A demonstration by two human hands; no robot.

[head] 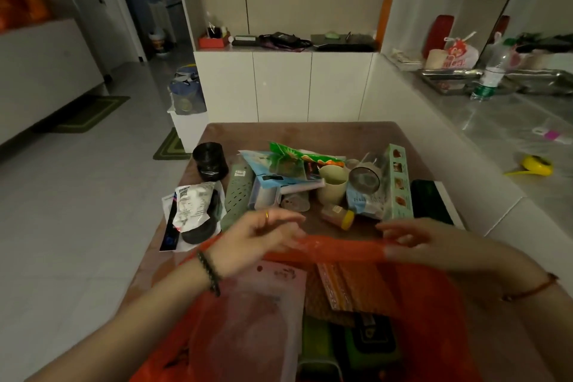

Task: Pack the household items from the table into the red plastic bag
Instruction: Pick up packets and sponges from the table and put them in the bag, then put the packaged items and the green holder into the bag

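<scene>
The red plastic bag [434, 304] lies open at the table's near edge, with flat packets and a green box inside. My left hand [257, 239] and my right hand [424, 242] each pinch its far rim [347, 246] and hold it stretched between them. Beyond the rim lie household items: a black roll [210, 161], a white packet [190, 205], a green perforated case [237, 192], a lint roller [273, 192], a beige cup [332, 184], a small yellow-capped bottle [338, 214], a glass jar [364, 178] and a tall green carton [398, 183].
The brown table [310, 133] stands against a white ledge [502, 139] on the right, which carries a yellow tool [536, 166]. White cabinets [282, 84] stand behind the table. A tiled floor with green mats [170, 146] lies to the left.
</scene>
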